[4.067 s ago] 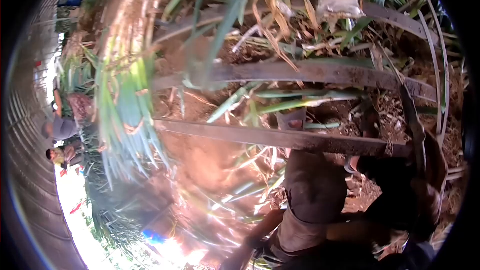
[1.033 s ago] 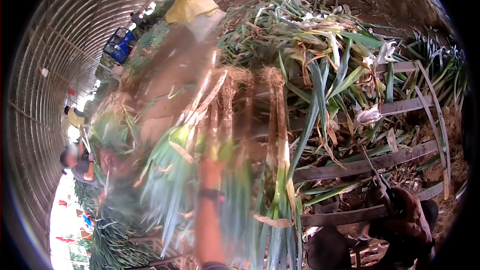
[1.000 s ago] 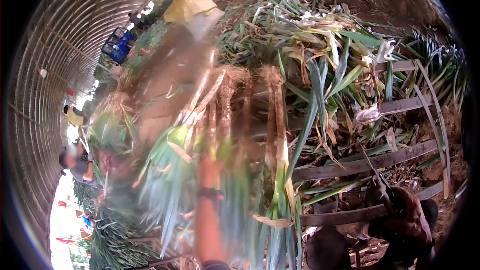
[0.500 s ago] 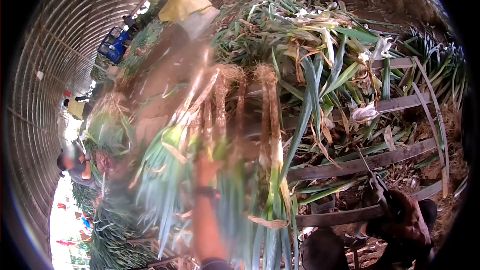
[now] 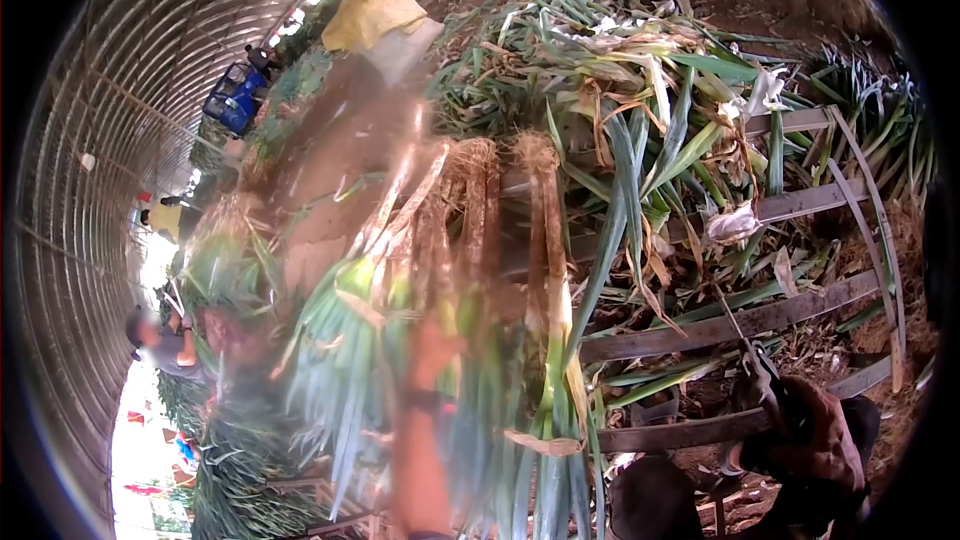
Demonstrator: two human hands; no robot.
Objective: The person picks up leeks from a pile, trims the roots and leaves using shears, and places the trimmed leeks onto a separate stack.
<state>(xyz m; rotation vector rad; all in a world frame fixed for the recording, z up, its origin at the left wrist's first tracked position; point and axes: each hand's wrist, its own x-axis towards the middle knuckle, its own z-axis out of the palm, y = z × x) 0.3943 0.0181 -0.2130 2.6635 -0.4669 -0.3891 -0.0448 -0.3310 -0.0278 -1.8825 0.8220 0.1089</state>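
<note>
Leeks or large green onions with brown, hairy roots lie side by side across a slatted rack, roots away from me. My left hand (image 5: 432, 340) is on the lower stems of the middle stalks (image 5: 480, 205); blur smears its fingers, so its grip does not show. To its right lies another pair of stalks (image 5: 545, 230), to its left a fanned-out bunch (image 5: 345, 330). At the lower right, my right hand (image 5: 815, 440) is closed round the handle of a tool with a thin, straight metal rod (image 5: 735, 320), which points up over the rack's slats.
A heap of stripped leaves (image 5: 600, 60) lies beyond the rack's curved slats (image 5: 740, 317). A yellow cloth (image 5: 372, 15) is at the top. A person (image 5: 165, 345) and more leek piles (image 5: 245, 470) are on the left, with a blue vehicle (image 5: 233, 100) farther back.
My left hand has shifted slightly right, and the middle stalks beside it sit closer together. My right hand and the tool have hardly moved.
</note>
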